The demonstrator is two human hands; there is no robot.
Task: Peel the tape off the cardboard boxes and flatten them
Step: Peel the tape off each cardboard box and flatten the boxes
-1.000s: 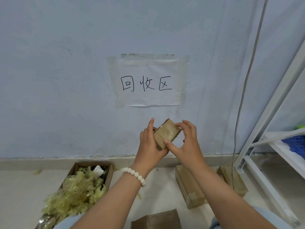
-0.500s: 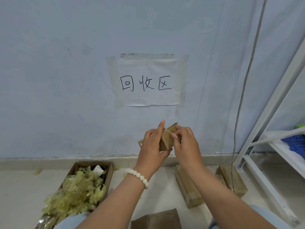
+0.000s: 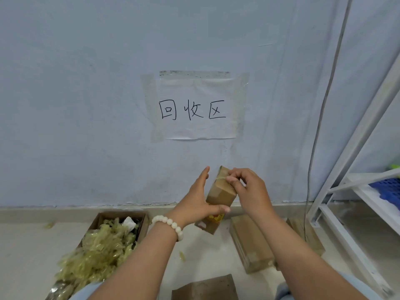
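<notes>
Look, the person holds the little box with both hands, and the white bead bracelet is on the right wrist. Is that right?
Not quite. The head view shows the white bead bracelet on the left wrist, not the right. The left hand and the right hand do both hold the little box.

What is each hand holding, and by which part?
The left hand grips the small cardboard box near its lower end; the right hand pinches at its taped upper end.
</notes>
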